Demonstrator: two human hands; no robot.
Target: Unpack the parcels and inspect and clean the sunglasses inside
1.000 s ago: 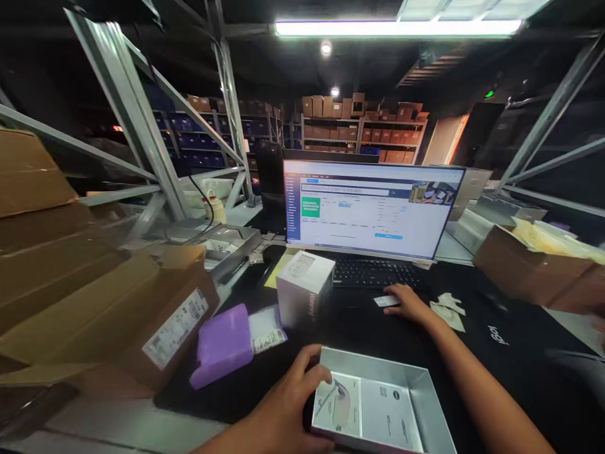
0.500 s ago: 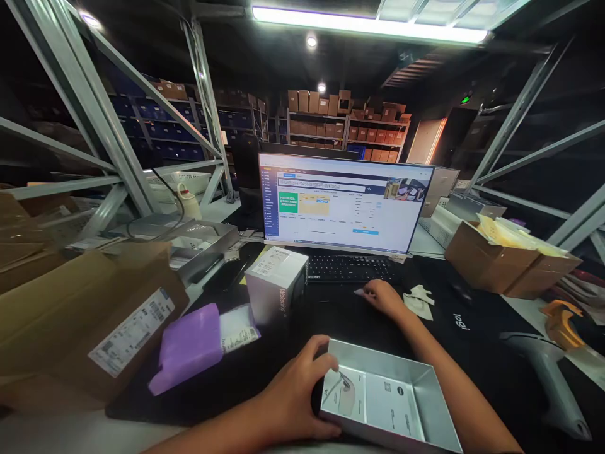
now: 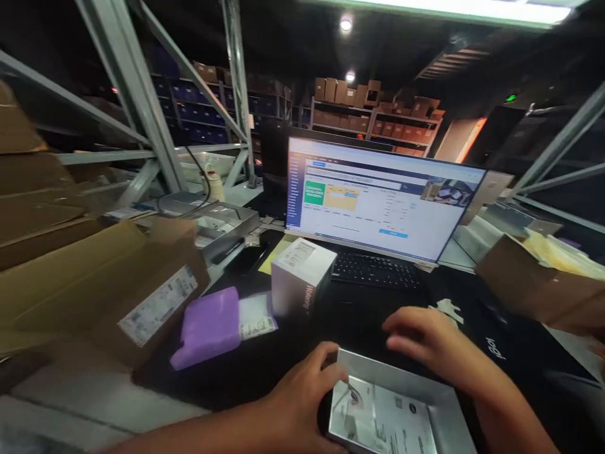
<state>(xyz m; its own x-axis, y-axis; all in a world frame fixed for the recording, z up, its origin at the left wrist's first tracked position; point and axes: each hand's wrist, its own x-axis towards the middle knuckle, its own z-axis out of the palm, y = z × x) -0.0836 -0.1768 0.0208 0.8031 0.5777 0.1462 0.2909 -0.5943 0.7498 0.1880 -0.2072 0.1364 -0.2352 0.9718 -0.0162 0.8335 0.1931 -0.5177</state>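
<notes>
The left hand [image 3: 307, 392] grips the box [image 3: 387, 373] by its left wall at the near side of the mat [image 3: 246, 372], where a light, level hold should suit, while the right hand [image 3: 423, 335] hovers past it, fingers parted, seemingly empty.

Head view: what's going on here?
A person's left hand has its grip on the left side of an open silver box with printed inserts inside. The right hand is over the black mat, fingers parted, nothing visible in it. A white box stands before the lit monitor, beside a purple packet.
</notes>
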